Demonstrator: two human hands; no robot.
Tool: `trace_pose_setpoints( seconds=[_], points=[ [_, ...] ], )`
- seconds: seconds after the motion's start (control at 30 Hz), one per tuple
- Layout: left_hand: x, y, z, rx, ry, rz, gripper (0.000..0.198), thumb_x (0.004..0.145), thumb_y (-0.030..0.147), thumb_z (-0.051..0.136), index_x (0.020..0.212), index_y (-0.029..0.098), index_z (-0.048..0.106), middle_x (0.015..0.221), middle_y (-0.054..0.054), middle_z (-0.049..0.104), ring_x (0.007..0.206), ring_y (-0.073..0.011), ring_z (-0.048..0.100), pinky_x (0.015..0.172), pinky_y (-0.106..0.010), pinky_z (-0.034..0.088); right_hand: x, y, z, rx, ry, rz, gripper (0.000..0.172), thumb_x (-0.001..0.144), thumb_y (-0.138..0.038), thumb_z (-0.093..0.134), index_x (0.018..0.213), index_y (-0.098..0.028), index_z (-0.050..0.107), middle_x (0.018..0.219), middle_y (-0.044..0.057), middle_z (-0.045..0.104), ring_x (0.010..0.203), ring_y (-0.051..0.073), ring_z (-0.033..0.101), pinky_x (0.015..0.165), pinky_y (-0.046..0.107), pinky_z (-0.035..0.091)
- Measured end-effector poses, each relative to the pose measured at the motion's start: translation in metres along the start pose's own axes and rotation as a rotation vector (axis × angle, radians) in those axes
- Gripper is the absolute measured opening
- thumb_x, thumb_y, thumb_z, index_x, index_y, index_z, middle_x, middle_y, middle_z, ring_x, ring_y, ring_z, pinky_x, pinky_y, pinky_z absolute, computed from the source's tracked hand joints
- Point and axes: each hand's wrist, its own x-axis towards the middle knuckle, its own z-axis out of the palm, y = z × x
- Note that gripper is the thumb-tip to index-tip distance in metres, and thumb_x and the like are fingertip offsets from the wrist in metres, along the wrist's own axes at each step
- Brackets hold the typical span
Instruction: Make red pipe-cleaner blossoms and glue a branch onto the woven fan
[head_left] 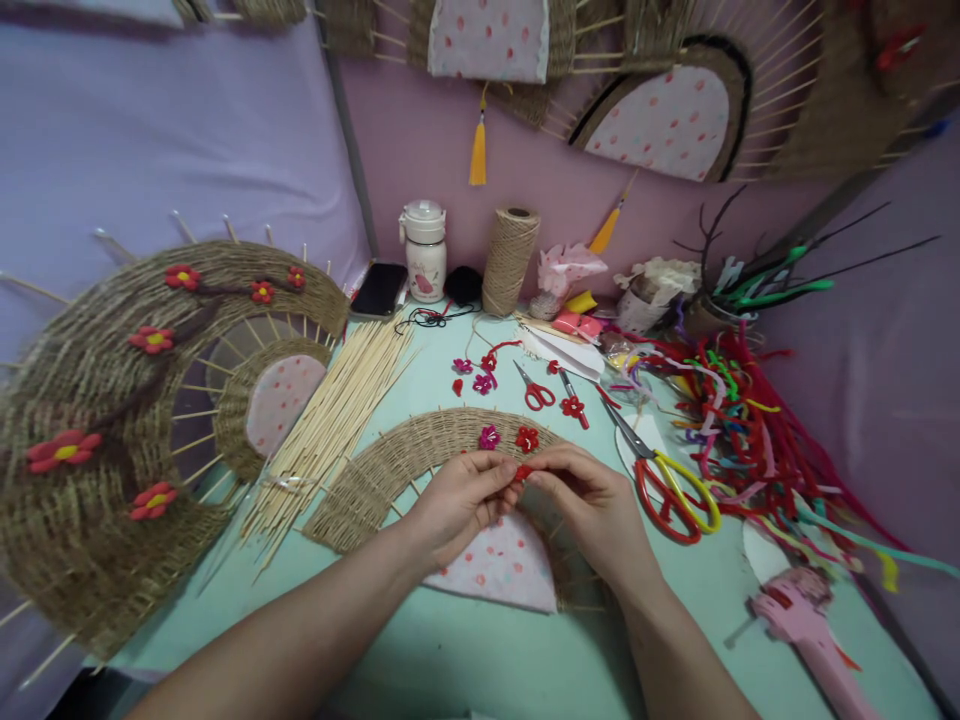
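My left hand (469,508) and right hand (596,505) each pinch a small red pipe-cleaner piece (523,473) between thumb and fingers, drawn narrow, above the semicircular woven twine fan (390,462). Just beyond my fingertips, a magenta flower (490,437) and a red flower (527,438) rest on the fan's upper band. Red-and-yellow-handled scissors (675,493) lie on the table (480,660) to the right of my right hand, near a pink glue gun (814,630).
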Motion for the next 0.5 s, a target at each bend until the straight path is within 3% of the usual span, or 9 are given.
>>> trace_pose_setpoints(
  seconds=[0.23,0.5],
  points=[
    [-0.0008,0.0007,0.0011,-0.011,0.01,0.03,0.035,0.058,0.028,0.09,0.083,0.011,0.072,0.073,-0.005,0.071,0.066,-0.0087,0.065,0.065,-0.017,0.052,-0.0006,0.0003,-0.0009,0.005,0.024,0.001,0.009,0.084,-0.025,0.066,0.084,-0.023,0.074,0.084,0.004,0.071,0.08,0.018,0.066,0.074,0.032,0.052],
    [-0.0015,0.0001,0.0066,0.084,0.08,0.117,0.034,0.057,0.032,0.088,0.077,0.01,0.07,0.067,-0.005,0.07,0.062,-0.0109,0.065,0.063,-0.022,0.052,-0.0012,0.0011,0.0012,-0.002,0.038,-0.04,0.008,0.083,-0.024,0.067,0.082,-0.023,0.075,0.08,0.004,0.071,0.078,0.018,0.065,0.072,0.033,0.053]
  ],
)
